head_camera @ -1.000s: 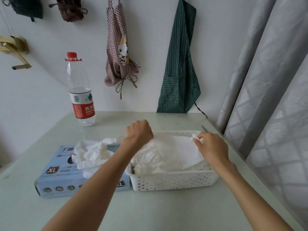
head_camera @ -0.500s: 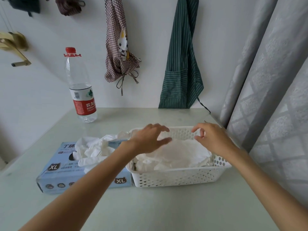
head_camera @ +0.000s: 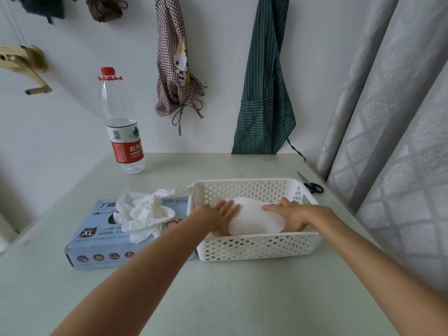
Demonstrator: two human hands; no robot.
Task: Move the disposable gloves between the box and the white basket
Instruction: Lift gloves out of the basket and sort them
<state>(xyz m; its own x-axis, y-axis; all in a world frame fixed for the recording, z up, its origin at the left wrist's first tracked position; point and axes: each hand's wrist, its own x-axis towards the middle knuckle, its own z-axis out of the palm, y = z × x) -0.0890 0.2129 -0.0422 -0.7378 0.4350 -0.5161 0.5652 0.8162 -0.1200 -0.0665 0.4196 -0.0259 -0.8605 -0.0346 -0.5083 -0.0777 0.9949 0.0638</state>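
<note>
1. A white perforated plastic basket (head_camera: 257, 246) sits on the pale green tabletop (head_camera: 218, 299), touching the right end of a flat light-blue cardboard glove box marked XL (head_camera: 97, 243).
2. Inside the basket lies a smooth, rounded mound of thin white disposable gloves (head_camera: 254, 219). A second, crumpled bunch of white gloves (head_camera: 145, 212) spills from the opening on top of the box.
3. The left hand (head_camera: 218, 214) lies against the left side of the mound, its fingers straight and flat. The right hand (head_camera: 291, 214) is laid against the right side, fingers extended towards the left hand. Neither hand is curled round anything; both press the pile between them.
4. The step in hand looks like compacting or gathering the stack in the basket, either to settle it or to scoop it up whole.
5. The next move probably calls for either closing both hands under the mound to lift it, or letting go and reaching left for the loose bunch on the box. The gloves are thin and slippery, so a firm two-sided squeeze would be needed to keep the stack together.
6. A clear plastic water bottle with a red label and cap (head_camera: 123, 132) stands well behind the box, and black-handled scissors (head_camera: 311, 185) lie just beyond the basket's far right corner.
</note>
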